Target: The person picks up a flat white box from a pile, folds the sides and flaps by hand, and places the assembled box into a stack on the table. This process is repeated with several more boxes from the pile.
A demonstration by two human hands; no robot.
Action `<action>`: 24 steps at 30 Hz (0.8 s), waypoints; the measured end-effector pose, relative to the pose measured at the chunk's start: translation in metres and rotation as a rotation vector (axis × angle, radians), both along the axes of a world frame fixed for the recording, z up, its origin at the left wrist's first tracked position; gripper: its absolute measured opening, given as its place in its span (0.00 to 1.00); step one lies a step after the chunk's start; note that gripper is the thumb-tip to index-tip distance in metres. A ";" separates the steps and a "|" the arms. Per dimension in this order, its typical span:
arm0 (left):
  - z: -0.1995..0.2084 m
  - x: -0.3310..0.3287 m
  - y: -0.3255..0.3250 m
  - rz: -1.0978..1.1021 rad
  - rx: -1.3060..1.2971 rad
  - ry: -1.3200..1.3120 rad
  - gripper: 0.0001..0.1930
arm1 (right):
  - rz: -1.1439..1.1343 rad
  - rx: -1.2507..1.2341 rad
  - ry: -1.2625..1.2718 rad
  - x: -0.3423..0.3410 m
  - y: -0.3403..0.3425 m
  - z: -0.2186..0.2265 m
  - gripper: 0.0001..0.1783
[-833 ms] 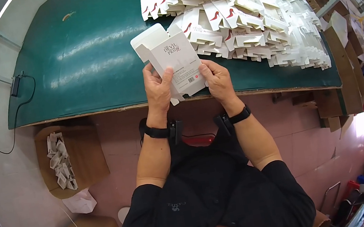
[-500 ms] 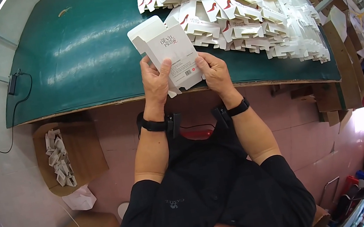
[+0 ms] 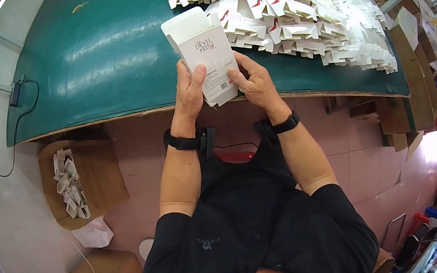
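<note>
Between my two hands, over the near edge of the green table, is a white carton (image 3: 209, 60) with printing on its front and its flaps unfolded at the far end. My left hand (image 3: 188, 89) grips its left side, thumb on the printed face. On the right side, my right hand (image 3: 253, 80) is closed on it, thumb across the lower front corner. The fingers behind the carton are partly hidden. Just beyond my right hand lies a large heap of similar white cartons (image 3: 296, 13), some with a red shoe picture.
The heap covers the right part of the green table (image 3: 101, 58). Below its left edge stands an open cardboard box (image 3: 102, 182) holding several white pieces. A black power adapter (image 3: 18, 95) with a cable sits at the left corner. Brown cardboard boxes (image 3: 414, 63) line the right end.
The carton has gone from slanted and flattish to a more upright, squared shape, and has shifted slightly away from me. My right hand has moved inward along its side.
</note>
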State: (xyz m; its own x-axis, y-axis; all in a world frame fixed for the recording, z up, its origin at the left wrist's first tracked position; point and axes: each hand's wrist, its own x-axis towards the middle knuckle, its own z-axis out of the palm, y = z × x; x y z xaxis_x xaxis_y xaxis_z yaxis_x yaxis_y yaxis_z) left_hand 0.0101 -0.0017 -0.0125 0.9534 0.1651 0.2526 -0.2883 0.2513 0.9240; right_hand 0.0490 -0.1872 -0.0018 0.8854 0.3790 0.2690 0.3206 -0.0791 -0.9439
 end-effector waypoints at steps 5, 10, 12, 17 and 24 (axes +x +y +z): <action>-0.003 0.002 0.001 -0.020 -0.030 0.017 0.25 | 0.043 -0.003 0.047 0.001 -0.003 0.003 0.28; -0.006 0.003 0.001 -0.043 -0.109 0.079 0.27 | 0.047 0.092 0.057 0.002 -0.005 -0.002 0.27; -0.007 0.002 0.003 -0.062 -0.141 0.094 0.28 | 0.051 0.074 0.060 0.003 -0.008 -0.006 0.29; -0.008 0.003 0.007 -0.121 -0.272 0.146 0.29 | 0.098 0.168 0.055 0.008 -0.011 -0.013 0.36; -0.003 0.003 0.009 -0.121 -0.400 0.155 0.30 | 0.116 0.198 0.068 0.004 -0.011 -0.006 0.38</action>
